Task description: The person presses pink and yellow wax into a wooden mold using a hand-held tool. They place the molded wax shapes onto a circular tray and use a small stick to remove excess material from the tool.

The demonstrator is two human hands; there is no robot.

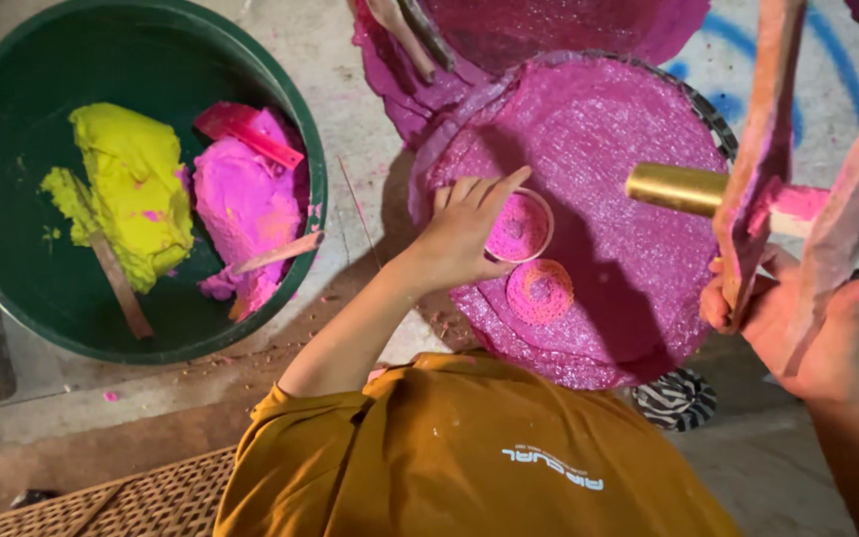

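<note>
Right hand (797, 333), lower right of view: fingers curled round a pink-stained wooden lever (763, 149) w/ a brass-coloured metal cylinder (676, 188) sticking out leftwards. Left hand not in view.

Lever and cylinder hang over a big round tray covered in glittery pink cloth (608, 149). On the cloth: a small round cup of pink powder (519, 226), and just below it a small coiled pink mound (540, 290).

Co-worker in a mustard shirt (469, 447) crouches in front; their hand (464, 234) cups the powder cup, fingers spread round its rim.

Left: dark green round tub (12, 119) on the floor, holding a yellow dough lump (136, 189), a pink dough lump (246, 204) and wooden sticks (116, 283).
</note>
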